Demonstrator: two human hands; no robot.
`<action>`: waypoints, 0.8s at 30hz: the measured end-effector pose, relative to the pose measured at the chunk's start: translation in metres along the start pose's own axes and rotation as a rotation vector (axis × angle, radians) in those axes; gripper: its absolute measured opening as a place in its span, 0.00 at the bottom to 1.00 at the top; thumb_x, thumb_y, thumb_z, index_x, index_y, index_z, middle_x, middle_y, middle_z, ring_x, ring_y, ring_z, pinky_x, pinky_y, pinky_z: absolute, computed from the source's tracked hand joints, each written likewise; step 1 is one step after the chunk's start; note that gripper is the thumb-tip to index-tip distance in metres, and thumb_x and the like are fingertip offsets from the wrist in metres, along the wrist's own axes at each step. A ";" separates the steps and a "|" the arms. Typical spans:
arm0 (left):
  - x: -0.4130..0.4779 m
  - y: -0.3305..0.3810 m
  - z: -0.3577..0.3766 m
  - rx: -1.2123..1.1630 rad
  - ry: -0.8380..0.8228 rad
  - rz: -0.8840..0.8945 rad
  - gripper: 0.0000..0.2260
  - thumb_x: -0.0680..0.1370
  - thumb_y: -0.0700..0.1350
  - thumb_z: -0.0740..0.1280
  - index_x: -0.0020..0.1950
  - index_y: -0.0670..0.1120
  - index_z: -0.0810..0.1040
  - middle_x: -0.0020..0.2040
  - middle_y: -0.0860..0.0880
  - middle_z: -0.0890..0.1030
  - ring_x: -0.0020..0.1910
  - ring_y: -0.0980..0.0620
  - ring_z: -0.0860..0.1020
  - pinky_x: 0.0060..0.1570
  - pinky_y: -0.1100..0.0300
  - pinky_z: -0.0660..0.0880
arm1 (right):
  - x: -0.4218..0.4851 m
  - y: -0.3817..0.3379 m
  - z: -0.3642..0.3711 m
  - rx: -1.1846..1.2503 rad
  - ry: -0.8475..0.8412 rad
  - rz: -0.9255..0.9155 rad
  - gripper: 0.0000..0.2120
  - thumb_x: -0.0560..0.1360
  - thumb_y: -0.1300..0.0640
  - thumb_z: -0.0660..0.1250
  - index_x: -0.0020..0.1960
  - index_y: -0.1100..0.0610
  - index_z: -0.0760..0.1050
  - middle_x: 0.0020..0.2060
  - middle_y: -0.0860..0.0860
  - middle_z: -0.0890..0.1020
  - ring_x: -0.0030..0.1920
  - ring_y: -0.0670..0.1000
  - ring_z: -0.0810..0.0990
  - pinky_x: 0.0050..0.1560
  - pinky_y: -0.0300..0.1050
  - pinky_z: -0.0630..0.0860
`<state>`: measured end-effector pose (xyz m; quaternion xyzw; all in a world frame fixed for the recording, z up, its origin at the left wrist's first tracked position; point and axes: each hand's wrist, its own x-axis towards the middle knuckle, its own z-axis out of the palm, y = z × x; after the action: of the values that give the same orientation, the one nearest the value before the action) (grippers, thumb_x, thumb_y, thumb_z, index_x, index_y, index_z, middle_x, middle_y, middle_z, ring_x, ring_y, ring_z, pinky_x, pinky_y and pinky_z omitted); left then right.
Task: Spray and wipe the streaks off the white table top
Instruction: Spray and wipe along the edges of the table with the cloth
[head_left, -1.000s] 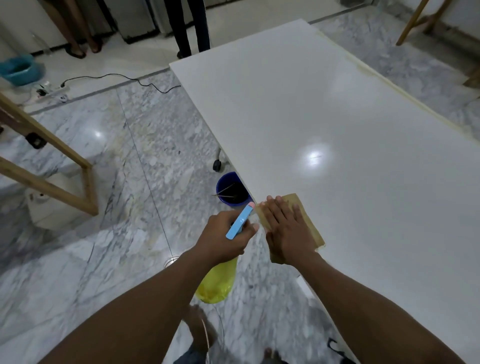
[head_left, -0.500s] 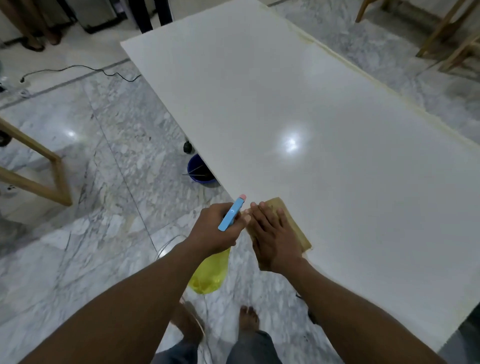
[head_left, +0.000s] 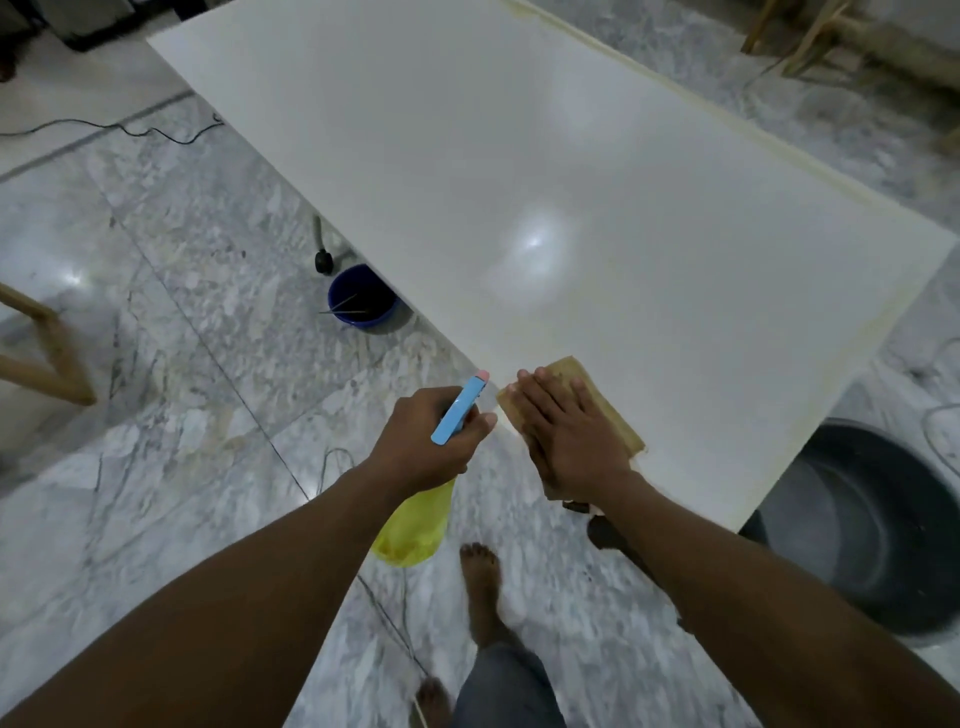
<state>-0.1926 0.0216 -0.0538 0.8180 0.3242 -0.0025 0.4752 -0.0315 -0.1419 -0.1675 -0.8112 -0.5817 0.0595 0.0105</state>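
The white table top (head_left: 545, 171) fills the upper right, with faint yellowish streaks along its right and near edges. A tan cloth (head_left: 605, 400) lies flat at the table's near left edge. My right hand (head_left: 569, 431) presses on the cloth with straight fingers. Left of the table edge, over the floor, my left hand (head_left: 423, 444) grips a spray bottle (head_left: 415, 519) with a yellow body and a blue trigger head tipped in pink. The nozzle points up toward the table edge.
A blue bucket (head_left: 361, 299) sits on the marble floor half under the table, beside a black caster (head_left: 323, 258). A large dark basin (head_left: 872, 525) stands under the near right corner. Cables cross the floor. Wooden frames stand at far left and top right. My bare feet are below.
The view has shifted along the table toward its near corner, bringing the dark basin into sight. Both hands keep their hold: left on the bottle, right flat on the cloth.
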 end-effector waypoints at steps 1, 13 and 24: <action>-0.013 -0.002 0.006 -0.016 -0.001 -0.001 0.15 0.81 0.48 0.74 0.43 0.39 0.77 0.33 0.42 0.80 0.31 0.45 0.86 0.35 0.58 0.84 | -0.007 0.000 0.000 -0.001 0.001 0.010 0.32 0.80 0.47 0.53 0.81 0.54 0.50 0.81 0.52 0.50 0.81 0.55 0.45 0.76 0.63 0.52; -0.113 0.015 0.089 -0.078 -0.024 -0.037 0.15 0.81 0.47 0.74 0.44 0.38 0.78 0.34 0.38 0.79 0.33 0.42 0.86 0.31 0.63 0.80 | -0.119 0.017 0.002 -0.005 -0.022 0.059 0.33 0.77 0.49 0.53 0.81 0.54 0.52 0.81 0.52 0.51 0.81 0.55 0.46 0.76 0.63 0.54; -0.106 0.045 0.134 0.003 -0.055 0.025 0.15 0.81 0.48 0.74 0.38 0.47 0.75 0.32 0.47 0.79 0.31 0.47 0.86 0.34 0.59 0.83 | -0.191 0.034 0.025 -0.015 0.111 0.005 0.33 0.79 0.55 0.60 0.81 0.57 0.53 0.81 0.55 0.53 0.81 0.58 0.49 0.76 0.64 0.54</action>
<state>-0.2121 -0.1539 -0.0590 0.8222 0.3008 -0.0195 0.4829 -0.0622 -0.3343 -0.1787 -0.8146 -0.5788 0.0103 0.0365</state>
